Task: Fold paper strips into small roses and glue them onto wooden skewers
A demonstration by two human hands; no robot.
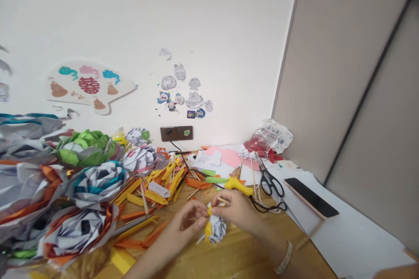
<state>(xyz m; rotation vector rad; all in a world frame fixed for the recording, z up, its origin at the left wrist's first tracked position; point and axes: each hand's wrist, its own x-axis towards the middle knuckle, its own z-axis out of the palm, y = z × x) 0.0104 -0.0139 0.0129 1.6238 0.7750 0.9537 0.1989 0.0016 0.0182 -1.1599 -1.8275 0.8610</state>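
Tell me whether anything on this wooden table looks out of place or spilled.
Beyond the left hand, folded yellow and orange paper strips lie strewn in a loose heap at odd angles, so they look spilled rather than stacked. Nothing looks clearly damaged.

The head view looks from above the near side of the wooden table point(231, 263), facing forward and down across it. The left hand point(190, 220) and right hand point(235, 210) are close, over the table's near part; the white wall point(147, 13) beyond the table stands farther off, filling the upper frame.
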